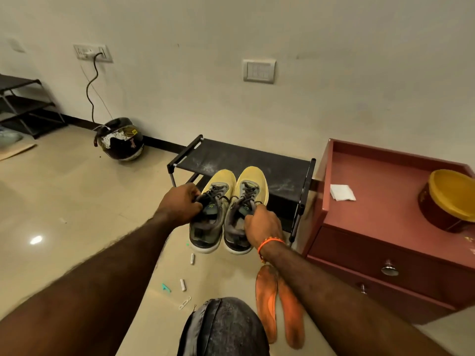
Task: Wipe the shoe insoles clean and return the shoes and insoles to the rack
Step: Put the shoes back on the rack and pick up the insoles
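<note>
Two yellow-and-grey sneakers hang side by side in front of the low black shoe rack [257, 160], toes over its dusty top shelf. My left hand [180, 204] grips the left shoe [213, 201] by its tongue and collar. My right hand [262, 222] grips the right shoe [246, 196] the same way. Two orange insoles [267, 301] lie on the floor under my right forearm, partly hidden by it. A white folded cloth [343, 192] rests on the red cabinet.
A red drawer cabinet [380, 240] stands right of the rack, with a yellow-lined round box [449, 199] on it. A black helmet [119, 140] sits by the wall, a second rack [23, 106] at far left. Small batteries and clips litter the floor near my knee [223, 327].
</note>
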